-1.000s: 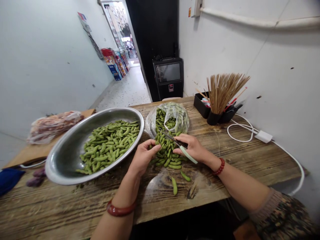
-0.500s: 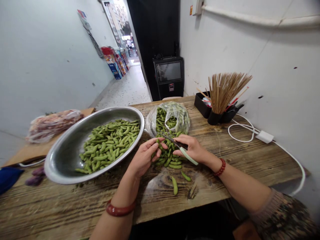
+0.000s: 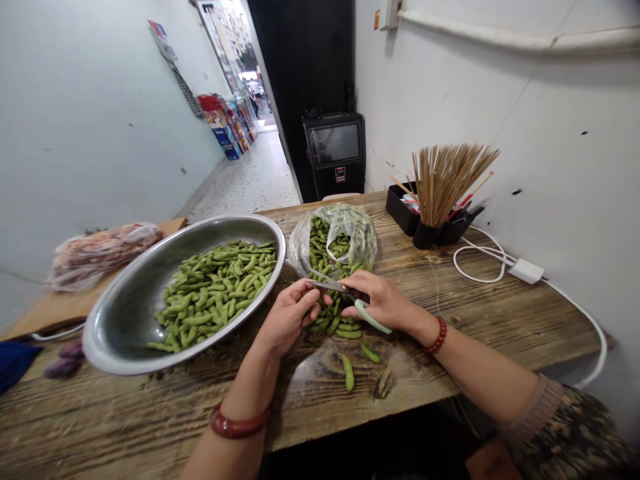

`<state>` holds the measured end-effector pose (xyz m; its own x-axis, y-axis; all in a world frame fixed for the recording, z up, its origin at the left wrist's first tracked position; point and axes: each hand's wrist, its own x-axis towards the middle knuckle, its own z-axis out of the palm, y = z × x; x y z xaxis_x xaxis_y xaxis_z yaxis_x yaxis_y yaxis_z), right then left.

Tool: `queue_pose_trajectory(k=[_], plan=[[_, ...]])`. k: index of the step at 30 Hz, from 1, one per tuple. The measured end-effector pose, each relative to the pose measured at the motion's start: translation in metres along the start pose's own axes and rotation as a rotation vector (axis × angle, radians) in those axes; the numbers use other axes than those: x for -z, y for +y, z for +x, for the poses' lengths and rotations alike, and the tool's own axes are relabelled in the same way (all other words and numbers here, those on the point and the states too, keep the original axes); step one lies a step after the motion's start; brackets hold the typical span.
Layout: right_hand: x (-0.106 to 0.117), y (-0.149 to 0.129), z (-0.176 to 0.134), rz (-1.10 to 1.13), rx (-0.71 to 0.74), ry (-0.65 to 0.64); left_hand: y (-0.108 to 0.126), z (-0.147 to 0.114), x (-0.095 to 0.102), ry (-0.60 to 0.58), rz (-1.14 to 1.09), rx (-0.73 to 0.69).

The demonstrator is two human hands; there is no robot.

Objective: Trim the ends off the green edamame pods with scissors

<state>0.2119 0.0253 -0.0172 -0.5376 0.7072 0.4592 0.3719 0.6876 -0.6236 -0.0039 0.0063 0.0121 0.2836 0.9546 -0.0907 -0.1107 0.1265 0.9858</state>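
My right hand [image 3: 383,301] is wrapped round scissors [image 3: 334,287] with pale green handles. The blades are parted and reach left to the fingertips of my left hand [image 3: 290,313]. That hand is closed in a pinch on an edamame pod, which the fingers and blade mostly hide now. Below and behind both hands lies a pile of edamame pods [image 3: 345,328], spilling from a clear plastic bag [image 3: 367,240]. Two loose pods [image 3: 349,373] rest nearer the table's front edge. To the left, a large metal basin [image 3: 125,320] holds many pods.
Behind the basin, a bag of pinkish contents [image 3: 105,252] lies on a board. Purple objects [image 3: 63,360] and blue cloth [image 3: 17,363] sit at the left. At the right stand black holders [image 3: 425,235] with wooden skewers [image 3: 445,180], beside a white cable and adapter [image 3: 525,270].
The scissor blades have swung level and come up against my left fingertips, parted wider. The pod seen between my left fingers is now mostly covered. The view has shifted slightly.
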Motion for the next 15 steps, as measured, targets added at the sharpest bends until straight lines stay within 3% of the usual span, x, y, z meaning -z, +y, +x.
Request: queue_pose_trajectory(k=[15], plan=[[0.003,-0.0055,0.0003,-0.012,0.049,-0.029,-0.005,0.0009,-0.0023,-0.037,0.13,0.006]])
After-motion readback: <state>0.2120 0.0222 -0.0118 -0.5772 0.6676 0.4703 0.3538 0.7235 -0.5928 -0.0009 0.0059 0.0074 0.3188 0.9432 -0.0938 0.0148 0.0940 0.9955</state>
